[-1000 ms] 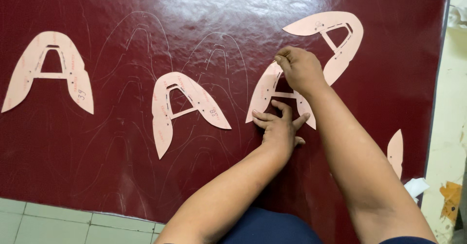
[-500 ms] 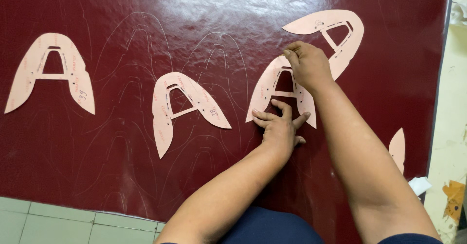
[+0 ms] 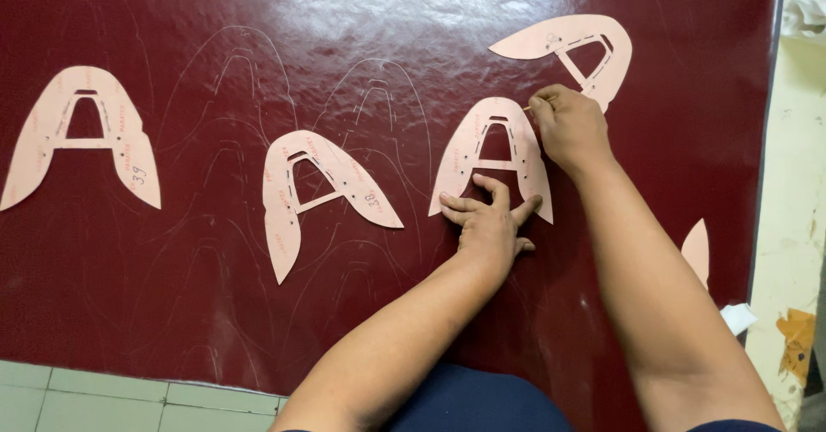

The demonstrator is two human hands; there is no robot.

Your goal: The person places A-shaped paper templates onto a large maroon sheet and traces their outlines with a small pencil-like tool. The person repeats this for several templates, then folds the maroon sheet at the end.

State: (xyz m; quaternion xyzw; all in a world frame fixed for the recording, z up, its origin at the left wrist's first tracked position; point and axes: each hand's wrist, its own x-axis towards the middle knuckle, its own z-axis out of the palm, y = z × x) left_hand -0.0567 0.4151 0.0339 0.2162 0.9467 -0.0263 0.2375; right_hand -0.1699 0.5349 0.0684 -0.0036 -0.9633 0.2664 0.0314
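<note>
Pale pink A-shaped card template [image 3: 495,152] lies flat on the glossy dark-red leather sheet [image 3: 215,311], apex pointing away from the person, two legs pointing back toward them. Long axis runs near-far, tilted slightly.

Left hand [image 3: 489,221] sits on the near end of the template: fingers [image 3: 456,201] spread and pressed flat, spanning the gap between the two legs and touching both. It holds the template down; nothing is pinched.

Right hand [image 3: 568,126] is at the template's far right edge, just beside the apex. Fingers are pressed together around a thin stick-like marking tool [image 3: 528,108]; only the tip shows, touching or just off the template's outer edge. Can't tell the tool type.

Key relation: the right hand is nearer the apex, the left nearer the leg ends. The template's right leg edge runs from the tool tip back toward the left hand's fingers, so the free outline lies between the two hands.

Nearby: second pink template with curved top [image 3: 572,45] just beyond the right hand, not touching it. Two more A-shaped templates, one mid-left [image 3: 318,191] and one far left [image 3: 82,135], both well apart from the hands. Faint traced outlines are visible across the leather.
</note>
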